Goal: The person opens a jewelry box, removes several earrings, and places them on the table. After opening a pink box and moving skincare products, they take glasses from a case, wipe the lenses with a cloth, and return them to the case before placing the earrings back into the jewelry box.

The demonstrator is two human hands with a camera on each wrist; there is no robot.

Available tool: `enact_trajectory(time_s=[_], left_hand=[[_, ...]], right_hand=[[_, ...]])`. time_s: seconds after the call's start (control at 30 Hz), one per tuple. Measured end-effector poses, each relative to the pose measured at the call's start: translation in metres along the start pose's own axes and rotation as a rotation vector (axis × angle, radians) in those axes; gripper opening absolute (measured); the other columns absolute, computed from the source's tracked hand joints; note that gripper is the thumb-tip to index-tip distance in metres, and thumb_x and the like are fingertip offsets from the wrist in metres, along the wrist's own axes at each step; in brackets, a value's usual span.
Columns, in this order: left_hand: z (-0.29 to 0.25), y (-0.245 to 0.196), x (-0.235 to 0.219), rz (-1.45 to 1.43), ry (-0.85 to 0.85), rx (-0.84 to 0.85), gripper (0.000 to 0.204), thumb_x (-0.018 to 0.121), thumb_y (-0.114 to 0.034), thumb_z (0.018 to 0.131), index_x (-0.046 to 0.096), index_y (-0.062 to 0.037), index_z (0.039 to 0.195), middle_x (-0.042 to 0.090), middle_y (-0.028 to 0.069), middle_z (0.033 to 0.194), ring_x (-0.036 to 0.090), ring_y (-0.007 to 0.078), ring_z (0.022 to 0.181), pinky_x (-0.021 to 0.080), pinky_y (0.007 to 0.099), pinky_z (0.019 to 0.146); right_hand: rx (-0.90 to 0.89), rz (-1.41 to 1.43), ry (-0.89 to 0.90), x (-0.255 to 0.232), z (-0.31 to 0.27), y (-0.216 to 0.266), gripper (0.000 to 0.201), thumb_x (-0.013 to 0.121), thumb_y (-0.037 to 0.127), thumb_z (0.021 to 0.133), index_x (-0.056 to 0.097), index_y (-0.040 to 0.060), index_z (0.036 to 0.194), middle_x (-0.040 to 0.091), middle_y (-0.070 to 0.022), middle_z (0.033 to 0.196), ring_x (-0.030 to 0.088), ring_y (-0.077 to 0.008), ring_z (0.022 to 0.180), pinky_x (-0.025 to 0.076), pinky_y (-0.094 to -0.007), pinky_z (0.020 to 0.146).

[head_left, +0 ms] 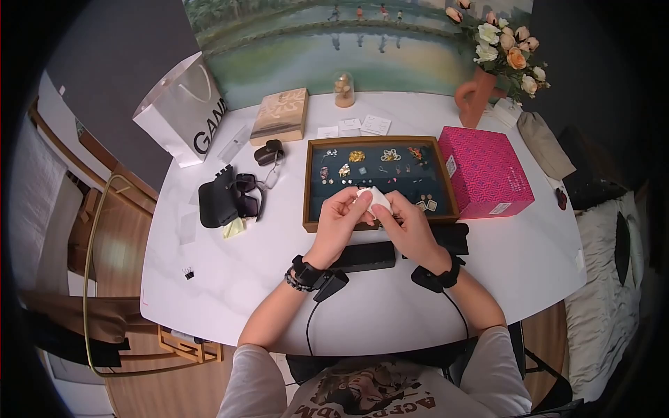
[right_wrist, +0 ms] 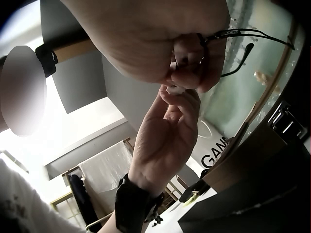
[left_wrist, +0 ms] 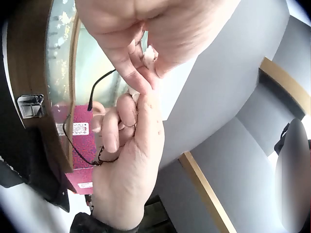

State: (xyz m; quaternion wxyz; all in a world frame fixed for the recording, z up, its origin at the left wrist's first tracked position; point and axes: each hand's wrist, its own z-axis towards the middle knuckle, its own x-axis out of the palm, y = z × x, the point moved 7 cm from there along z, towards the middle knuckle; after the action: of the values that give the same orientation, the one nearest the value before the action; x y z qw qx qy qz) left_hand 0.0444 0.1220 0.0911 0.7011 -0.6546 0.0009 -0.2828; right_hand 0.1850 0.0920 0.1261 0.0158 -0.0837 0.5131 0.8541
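Both hands meet over the near edge of a wooden-framed tray (head_left: pixel 309 177) of jewellery on the white desk (head_left: pixel 209 299). The left hand (head_left: pixel 339 221) has its grip nearly closed, thumb and fingertips pinching a small white cloth (head_left: pixel 377 202); the right hand (head_left: pixel 416 230) pinches it from the other side, its fingers curled. Thin black-framed glasses (right_wrist: pixel 248 48) are in the hands with the cloth, their slender arms sticking out past the right hand's fingers; the lenses are mostly hidden. Just nearer the body than the tray lies a long black case (head_left: pixel 364 256), with another dark case (head_left: pixel 456 239) at the tray's right corner. A pink patterned box (head_left: pixel 484 174) stands beside the tray's right side, near a terracotta vase (head_left: pixel 475 101) of flowers. To the left are sunglasses (head_left: pixel 248 205) against a black pouch (head_left: pixel 217 203), a small brown case (head_left: pixel 267 152), a flat tan box (head_left: pixel 280 117) and a white paper bag (head_left: pixel 178 115).
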Motion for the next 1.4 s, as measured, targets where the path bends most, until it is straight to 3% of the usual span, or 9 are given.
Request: enact_trajectory(time_s=[0.07, 0.2, 0.47, 0.77, 1.0, 1.17, 1.3, 1.37, 1.4], left_hand=[[0.000, -0.001, 0.002, 0.001, 0.017, -0.003, 0.026, 0.059, -0.022, 0.109, 0.068, -0.0010, 0.121, 0.072, 0.0023, 0.098, 0.067, 0.0065, 0.084, 0.057, 0.0241, 0.081], [-0.002, -0.003, 0.011, -0.014, 0.048, -0.025, 0.027, 0.057, -0.022, 0.110, 0.067, 0.0003, 0.122, 0.072, 0.0038, 0.100, 0.068, 0.0081, 0.085, 0.058, 0.0243, 0.081], [0.000, -0.006, 0.007, -0.038, 0.016, 0.005, 0.025, 0.060, -0.017, 0.108, 0.065, 0.0014, 0.124, 0.073, 0.0055, 0.104, 0.071, 0.0093, 0.086, 0.057, 0.0225, 0.081], [0.001, -0.002, -0.004, 0.131, 0.045, -0.027, 0.017, 0.065, -0.018, 0.106, 0.072, -0.0021, 0.107, 0.073, 0.0019, 0.095, 0.068, 0.0071, 0.081, 0.056, 0.0224, 0.073], [-0.001, -0.008, 0.005, 0.043, 0.013, 0.084, 0.017, 0.064, -0.018, 0.107, 0.070, -0.0024, 0.104, 0.072, 0.0009, 0.093, 0.064, 0.0046, 0.079, 0.054, 0.0218, 0.073], [0.001, 0.012, -0.010, 0.073, 0.023, 0.011, 0.022, 0.061, -0.021, 0.109, 0.070, -0.0017, 0.106, 0.070, -0.0014, 0.091, 0.063, 0.0041, 0.081, 0.053, 0.0227, 0.077], [-0.004, -0.007, 0.012, 0.040, 0.046, 0.019, 0.027, 0.054, -0.022, 0.111, 0.061, -0.0023, 0.128, 0.069, 0.0018, 0.109, 0.064, 0.0073, 0.099, 0.053, 0.0265, 0.090], [-0.006, -0.013, 0.016, -0.049, 0.026, 0.021, 0.031, 0.051, -0.022, 0.112, 0.057, -0.0028, 0.136, 0.068, 0.0032, 0.117, 0.064, 0.0090, 0.105, 0.052, 0.0277, 0.095], [-0.005, -0.012, 0.021, 0.022, 0.177, 0.063, 0.035, 0.052, -0.019, 0.111, 0.051, -0.0032, 0.142, 0.065, 0.0047, 0.124, 0.063, 0.0111, 0.112, 0.052, 0.0291, 0.098]], right_hand=[[0.107, -0.218, 0.110, -0.008, 0.001, -0.008, 0.029, 0.059, 0.023, 0.108, 0.055, 0.0010, 0.089, 0.056, -0.0081, 0.062, 0.047, -0.0085, 0.054, 0.036, -0.0309, 0.051], [0.114, -0.229, 0.048, -0.018, 0.005, -0.010, 0.033, 0.059, 0.025, 0.108, 0.054, 0.0005, 0.086, 0.054, -0.0104, 0.061, 0.048, -0.0112, 0.053, 0.036, -0.0319, 0.051], [-0.088, -0.239, 0.032, -0.005, 0.002, 0.014, 0.018, 0.058, 0.021, 0.107, 0.057, 0.0031, 0.102, 0.063, -0.0142, 0.068, 0.067, -0.0280, 0.060, 0.046, -0.0379, 0.056], [0.150, -0.420, 0.226, -0.010, 0.001, 0.006, 0.023, 0.058, 0.025, 0.108, 0.057, 0.0027, 0.101, 0.063, -0.0149, 0.070, 0.067, -0.0269, 0.061, 0.047, -0.0374, 0.058], [0.014, -0.168, 0.154, -0.003, 0.002, 0.012, 0.022, 0.057, 0.024, 0.108, 0.055, 0.0029, 0.102, 0.068, -0.0178, 0.079, 0.072, -0.0298, 0.072, 0.052, -0.0355, 0.065], [0.106, -0.447, 0.222, -0.006, -0.001, 0.005, 0.021, 0.056, 0.023, 0.108, 0.054, 0.0027, 0.101, 0.065, -0.0186, 0.076, 0.067, -0.0360, 0.064, 0.048, -0.0396, 0.058], [-0.001, -0.428, 0.198, -0.007, 0.000, 0.014, 0.022, 0.054, 0.025, 0.109, 0.056, 0.0033, 0.104, 0.064, -0.0139, 0.071, 0.066, -0.0267, 0.057, 0.045, -0.0382, 0.053], [0.294, -0.023, 0.149, -0.010, -0.003, 0.004, 0.026, 0.050, 0.027, 0.112, 0.059, 0.0031, 0.108, 0.067, -0.0072, 0.078, 0.069, -0.0139, 0.067, 0.048, -0.0311, 0.058], [0.293, -0.023, 0.150, -0.006, -0.001, 0.005, 0.026, 0.050, 0.027, 0.112, 0.059, 0.0031, 0.108, 0.067, -0.0072, 0.078, 0.069, -0.0139, 0.067, 0.048, -0.0311, 0.058]])
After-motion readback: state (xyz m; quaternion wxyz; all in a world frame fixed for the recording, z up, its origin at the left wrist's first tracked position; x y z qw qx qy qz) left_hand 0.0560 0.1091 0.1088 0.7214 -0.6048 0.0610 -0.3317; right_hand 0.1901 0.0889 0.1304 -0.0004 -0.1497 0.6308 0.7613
